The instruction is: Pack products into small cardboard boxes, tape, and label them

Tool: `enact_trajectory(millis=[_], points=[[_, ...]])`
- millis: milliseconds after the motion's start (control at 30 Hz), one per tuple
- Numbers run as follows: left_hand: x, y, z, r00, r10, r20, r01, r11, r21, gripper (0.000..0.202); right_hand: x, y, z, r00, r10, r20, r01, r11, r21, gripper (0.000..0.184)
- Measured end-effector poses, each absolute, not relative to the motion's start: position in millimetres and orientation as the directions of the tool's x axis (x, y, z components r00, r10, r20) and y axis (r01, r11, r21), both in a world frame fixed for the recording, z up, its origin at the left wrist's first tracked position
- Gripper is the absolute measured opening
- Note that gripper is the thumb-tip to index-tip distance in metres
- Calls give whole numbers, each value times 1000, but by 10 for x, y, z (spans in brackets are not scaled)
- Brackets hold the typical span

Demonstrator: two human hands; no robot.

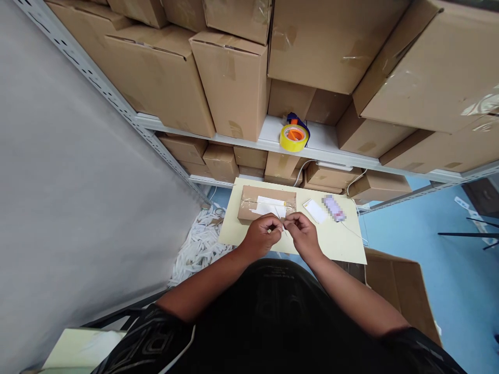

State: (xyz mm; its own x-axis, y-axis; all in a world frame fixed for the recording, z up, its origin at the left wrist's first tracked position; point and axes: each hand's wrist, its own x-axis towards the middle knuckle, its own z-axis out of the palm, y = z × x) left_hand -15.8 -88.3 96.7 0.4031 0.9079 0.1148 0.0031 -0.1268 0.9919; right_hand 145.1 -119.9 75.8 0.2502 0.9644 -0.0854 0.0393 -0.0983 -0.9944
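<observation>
My left hand (265, 234) and my right hand (302, 232) meet over the near side of a small pale yellow table (346, 244). Both have their fingers pinched together on a thin white strip (281, 222) held between them. Just beyond my fingers lies a small cardboard box (249, 200) with a white label (271, 206) and clear tape on its top. A white card (315, 211) lies to the right of the box, and a blurred-out flat object (334, 208) lies beyond the card.
A metal shelf rack (241, 141) full of brown cartons stands behind the table, with a yellow tape dispenser (294, 136) on it. A heap of white paper strips (198, 246) lies on the floor at left. An open carton (397, 285) sits at right on blue floor.
</observation>
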Motion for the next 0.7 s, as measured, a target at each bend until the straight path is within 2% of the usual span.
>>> enact_trajectory(millis=[100, 300, 500, 600, 700], points=[[-162, -907, 966, 370, 923, 106, 21, -123, 992, 9, 1449, -1298, 890, 115, 993, -22, 66, -30, -997, 14], [-176, -944, 965, 327, 941, 88, 88, -123, 988, 9, 1422, -1348, 988, 60, 993, -101, 57, -105, -993, 18], [-171, -985, 919, 326, 939, 109, 103, -150, 983, 9, 1412, -1334, 927, 155, 979, -130, 109, -148, -983, 17], [-234, -986, 822, 306, 947, 98, 135, -145, 980, 8, 1457, -1262, 801, 272, 953, -135, 49, -154, -987, 17], [-431, -957, 636, 268, 963, 13, 223, -75, 972, 6, 1572, -1165, 680, 374, 913, -162, -24, -165, -986, 18]])
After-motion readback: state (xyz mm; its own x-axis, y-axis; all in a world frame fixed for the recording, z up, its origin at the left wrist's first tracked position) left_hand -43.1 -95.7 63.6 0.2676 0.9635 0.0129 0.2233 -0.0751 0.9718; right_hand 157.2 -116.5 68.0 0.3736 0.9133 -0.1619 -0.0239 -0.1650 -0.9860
